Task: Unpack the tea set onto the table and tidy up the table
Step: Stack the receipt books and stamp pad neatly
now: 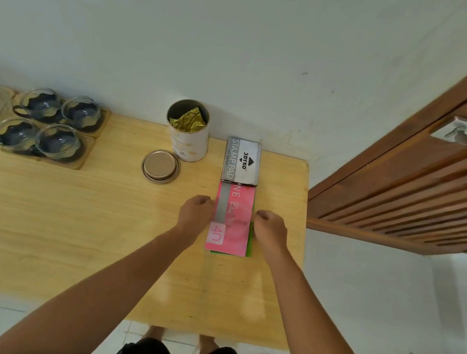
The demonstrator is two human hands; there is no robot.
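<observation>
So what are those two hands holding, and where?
The pink booklet, by its long side edges: left hand on its left edge, right hand on its right. The fingertips are hidden.

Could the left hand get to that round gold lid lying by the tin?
Probably yes: the left hand is at the pink booklet's edge, and only bare table separates it from the lid.

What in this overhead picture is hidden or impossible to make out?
Head view:
- Green item: mostly hidden beneath the pink booklet.
- Fingers of the left hand and right hand: curled out of sight.
- Tin: gold foil packet hides what is inside.
- Tin's label print: too small.
</observation>
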